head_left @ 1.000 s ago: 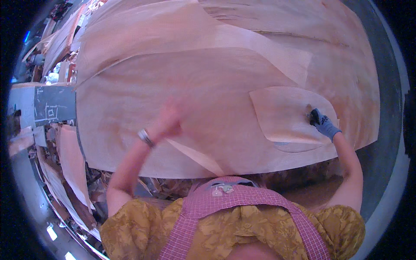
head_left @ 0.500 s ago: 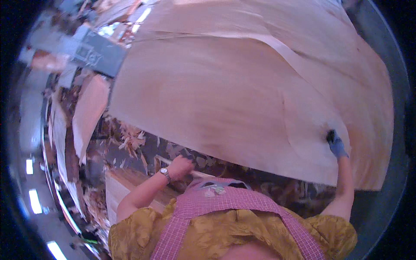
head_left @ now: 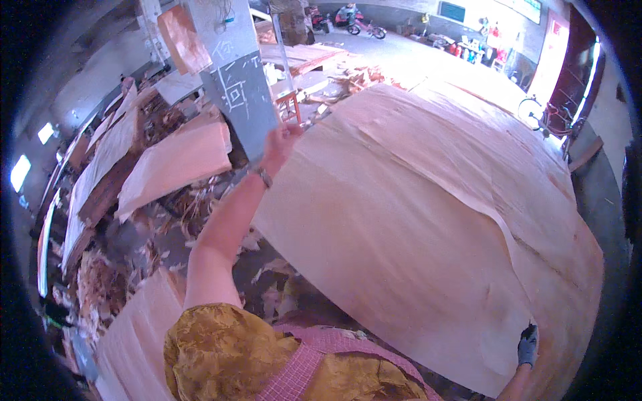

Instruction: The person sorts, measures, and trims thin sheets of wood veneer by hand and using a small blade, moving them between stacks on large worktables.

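A large, thin, pale-brown sheet of wood veneer (head_left: 374,220) lies on top of a stack of similar sheets, one long edge lifted in a wavy ridge. My right hand (head_left: 527,346), in a grey-blue glove with dark fingertips, is closed at the near right end of that edge, gripping the sheet. Bare, with a watch on its wrist, my left hand (head_left: 279,146) reaches forward beside the sheet's far left corner. Its fingers are blurred, and whether they touch the veneer cannot be made out.
A grey-and-white pillar (head_left: 234,80) with chalk marks stands just beyond my left hand. Veneer pieces (head_left: 177,164) and torn scraps (head_left: 107,281) cover the floor to the left. A bicycle (head_left: 552,117) stands at the far right, and a small pink bicycle (head_left: 364,28) farther back.
My left hand has moved from in front of my apron to far forward at the sheet's left corner. The view has turned up and left; my right hand stays at the veneer edge.
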`<state>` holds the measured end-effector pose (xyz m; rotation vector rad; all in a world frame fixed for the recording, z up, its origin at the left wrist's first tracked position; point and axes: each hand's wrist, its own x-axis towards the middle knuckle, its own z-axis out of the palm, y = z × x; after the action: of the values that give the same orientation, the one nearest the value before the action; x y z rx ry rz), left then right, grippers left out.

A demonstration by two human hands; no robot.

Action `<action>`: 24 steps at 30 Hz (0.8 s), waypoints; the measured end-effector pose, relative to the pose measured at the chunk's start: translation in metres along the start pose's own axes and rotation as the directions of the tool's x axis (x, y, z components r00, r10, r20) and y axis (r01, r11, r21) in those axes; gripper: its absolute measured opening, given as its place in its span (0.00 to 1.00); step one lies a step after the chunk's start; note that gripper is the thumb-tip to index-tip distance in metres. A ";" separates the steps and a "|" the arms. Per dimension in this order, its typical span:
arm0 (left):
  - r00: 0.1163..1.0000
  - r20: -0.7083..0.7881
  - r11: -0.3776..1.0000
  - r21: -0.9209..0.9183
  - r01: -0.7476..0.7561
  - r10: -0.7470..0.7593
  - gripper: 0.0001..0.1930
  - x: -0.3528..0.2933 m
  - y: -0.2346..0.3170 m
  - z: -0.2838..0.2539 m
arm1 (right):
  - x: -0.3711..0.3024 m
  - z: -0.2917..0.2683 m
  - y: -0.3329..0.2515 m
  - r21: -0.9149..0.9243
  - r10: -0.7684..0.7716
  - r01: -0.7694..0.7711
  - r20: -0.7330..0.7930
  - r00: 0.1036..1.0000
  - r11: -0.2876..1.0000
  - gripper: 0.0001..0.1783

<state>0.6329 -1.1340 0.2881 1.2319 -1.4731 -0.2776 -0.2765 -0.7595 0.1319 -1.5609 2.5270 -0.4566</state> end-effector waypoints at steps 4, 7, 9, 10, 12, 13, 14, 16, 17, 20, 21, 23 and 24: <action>0.965 -0.213 0.944 -0.320 0.082 -0.156 0.17 0.145 -0.010 -0.029 | -0.024 0.071 -0.137 0.575 -0.072 0.149 -0.154 0.985 0.805 0.17; 0.993 -0.075 0.772 -0.635 0.022 -0.090 0.14 0.209 -0.004 -0.038 | -0.023 0.090 -0.342 0.288 -0.350 0.402 -0.217 0.911 0.869 0.11; 0.985 0.122 0.762 -0.624 0.173 -0.124 0.08 0.224 -0.017 -0.044 | -0.014 0.086 -0.489 0.259 -0.431 0.462 -0.171 0.886 0.848 0.05; 0.988 0.101 0.786 -0.598 0.155 -0.118 0.05 0.222 -0.018 -0.039 | -0.002 0.092 -0.544 0.181 -0.511 0.531 -0.148 0.847 0.828 0.05; 0.971 0.189 0.779 -0.583 0.229 -0.145 0.07 0.204 -0.031 -0.045 | 0.007 0.083 -0.685 0.300 -0.655 0.693 -0.231 0.719 0.655 0.05; 0.964 0.231 0.839 -0.494 0.229 -0.127 0.08 0.197 -0.057 -0.048 | 0.013 0.076 -0.753 0.309 -0.712 0.767 -0.291 0.639 0.562 0.06; 0.934 0.336 0.783 -0.547 0.296 -0.119 0.08 0.172 -0.049 -0.042 | 0.019 0.067 -0.805 0.333 -0.690 0.807 -0.419 0.590 0.488 0.07; 0.868 0.476 0.622 -0.640 0.451 -0.141 0.08 0.139 -0.072 -0.047 | 0.030 0.059 -0.906 0.468 -0.611 0.818 -0.553 0.567 0.335 0.11; 0.863 0.483 0.641 -0.618 0.456 -0.148 0.09 0.121 -0.085 -0.047 | 0.030 0.054 -0.950 0.545 -0.545 0.764 -0.547 0.636 0.345 0.13; 0.803 0.578 0.569 -0.613 0.547 -0.150 0.09 0.070 -0.116 -0.043 | 0.021 0.028 -1.038 0.638 -0.455 0.685 -0.522 0.721 0.352 0.14; 0.745 0.645 0.552 -0.566 0.613 -0.167 0.09 0.050 -0.118 -0.041 | 0.020 0.025 -1.051 0.634 -0.413 0.688 -0.555 0.722 0.352 0.14; 0.605 0.773 0.504 -0.451 0.737 -0.193 0.09 0.009 -0.124 -0.032 | 0.039 0.043 -1.061 0.607 -0.251 0.730 -0.689 0.680 0.313 0.11; 0.527 0.820 0.474 -0.382 0.794 -0.222 0.09 -0.011 -0.138 -0.032 | 0.043 0.053 -1.064 0.680 -0.252 0.704 -0.658 0.710 0.204 0.11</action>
<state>0.7297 -1.1691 0.1907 0.8812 -1.2090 -1.8184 0.6216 -1.2510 0.4290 -1.7245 1.1563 -2.0546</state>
